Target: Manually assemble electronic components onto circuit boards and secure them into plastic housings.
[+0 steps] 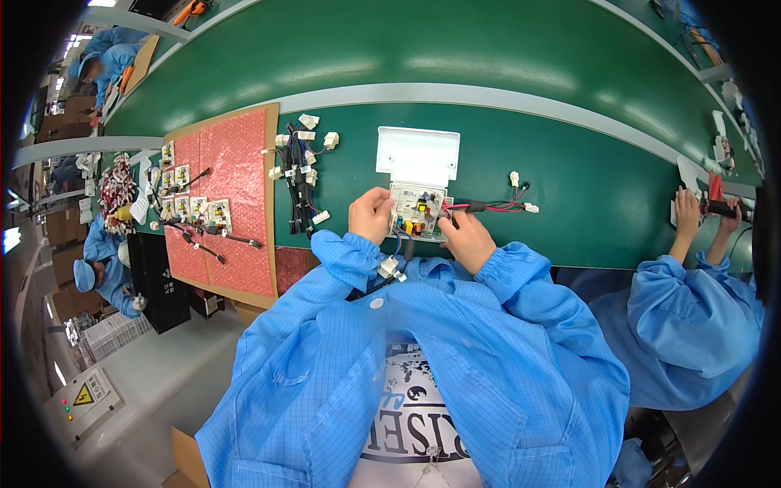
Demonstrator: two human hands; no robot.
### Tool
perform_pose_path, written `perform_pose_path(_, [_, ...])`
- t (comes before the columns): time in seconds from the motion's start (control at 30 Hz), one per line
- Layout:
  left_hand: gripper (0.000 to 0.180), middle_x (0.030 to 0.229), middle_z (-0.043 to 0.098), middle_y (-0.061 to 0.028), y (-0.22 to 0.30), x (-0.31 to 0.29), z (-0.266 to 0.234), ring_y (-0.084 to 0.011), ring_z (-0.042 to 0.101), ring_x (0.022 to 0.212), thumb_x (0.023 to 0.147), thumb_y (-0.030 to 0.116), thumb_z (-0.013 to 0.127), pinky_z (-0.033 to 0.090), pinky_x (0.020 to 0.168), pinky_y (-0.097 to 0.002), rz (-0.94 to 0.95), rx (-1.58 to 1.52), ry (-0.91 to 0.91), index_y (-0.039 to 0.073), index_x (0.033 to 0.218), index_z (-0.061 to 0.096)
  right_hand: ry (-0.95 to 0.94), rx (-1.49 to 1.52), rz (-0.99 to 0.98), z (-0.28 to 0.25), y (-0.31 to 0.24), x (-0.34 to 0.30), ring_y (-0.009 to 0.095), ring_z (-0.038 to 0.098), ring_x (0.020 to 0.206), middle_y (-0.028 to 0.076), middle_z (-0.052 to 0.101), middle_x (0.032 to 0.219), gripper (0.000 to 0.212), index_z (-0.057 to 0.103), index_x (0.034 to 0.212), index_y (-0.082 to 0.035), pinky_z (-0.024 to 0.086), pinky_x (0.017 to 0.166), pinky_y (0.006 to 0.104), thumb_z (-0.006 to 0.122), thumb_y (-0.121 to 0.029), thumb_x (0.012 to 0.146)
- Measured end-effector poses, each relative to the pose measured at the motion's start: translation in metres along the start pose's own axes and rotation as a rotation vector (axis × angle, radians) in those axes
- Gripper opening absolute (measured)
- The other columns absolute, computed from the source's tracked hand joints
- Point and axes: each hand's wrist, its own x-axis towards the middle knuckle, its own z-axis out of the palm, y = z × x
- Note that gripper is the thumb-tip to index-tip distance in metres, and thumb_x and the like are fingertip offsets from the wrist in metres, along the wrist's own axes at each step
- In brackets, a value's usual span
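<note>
A circuit board [417, 213] with yellow, blue and black parts sits at the lower half of a white plastic case, in front of me. Beyond it the case's lid [419, 154] lies folded open on the table. My left hand [372, 215] is closed at the board's left edge, thumb and fingers pinched together. At the right edge, my right hand [469, 241] has its fingers closed on the board beside the red and black wires [492, 206]. These wires run right to white connectors. Another cable with a white connector [389, 266] hangs toward my chest.
Left of my hands lies a bundle of black cables [299, 183] with white connectors. Farther left, several circuit boards [195, 210] rest on a pink bubble-wrap sheet [236, 179]. At the right, a co-worker's hands [687, 213] work at the same green table [586, 220].
</note>
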Motion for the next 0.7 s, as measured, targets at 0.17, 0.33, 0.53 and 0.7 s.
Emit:
perform_pose_path(0.17, [0.011,0.074,0.064,-0.015,-0.005,-0.002,0.0,-0.0204,0.064,0.069,0.076,0.003,0.055,0.048,0.062,-0.0292,-0.042,-0.018,-0.038,-0.003,0.085,0.058,0.002,0.002,0.009,0.001,-0.001,-0.001,0.032,0.05,0.084,0.016,0.045,0.096,0.043,0.046,0.096,-0.005,0.044,0.071,0.0389,0.069,-0.006,0.06])
perform_pose_path(0.33, [0.011,0.073,0.063,-0.0152,-0.009,-0.002,-0.001,-0.0277,0.063,0.07,0.076,0.003,0.054,0.048,0.064,-0.0321,0.044,0.136,-0.044,-0.002,0.086,0.057,-0.021,0.004,0.028,-0.001,-0.004,0.0,0.032,0.05,0.084,0.015,0.046,0.096,0.044,0.047,0.097,-0.006,0.044,0.07,0.0392,0.07,-0.007,0.06])
perform_pose_path(0.53, [0.027,0.078,0.062,-0.0139,0.012,-0.01,-0.004,-0.032,0.06,0.072,0.076,0.002,0.053,0.046,0.062,-0.0402,0.004,0.279,-0.055,0.005,0.103,0.054,0.042,-0.009,0.051,-0.001,-0.006,-0.002,0.03,0.051,0.085,0.012,0.047,0.093,0.043,0.049,0.098,-0.006,0.045,0.07,0.0379,0.069,-0.006,0.06])
perform_pose_path(0.7, [0.04,0.081,0.053,-0.0124,0.01,-0.023,-0.003,-0.0278,0.054,0.072,0.074,-0.003,0.051,0.044,0.062,-0.0324,0.451,0.589,-0.164,0.01,0.113,0.053,0.05,-0.036,0.08,-0.011,0.002,-0.006,0.029,0.051,0.086,0.011,0.049,0.092,0.044,0.051,0.099,-0.005,0.046,0.071,0.0363,0.068,-0.003,0.059])
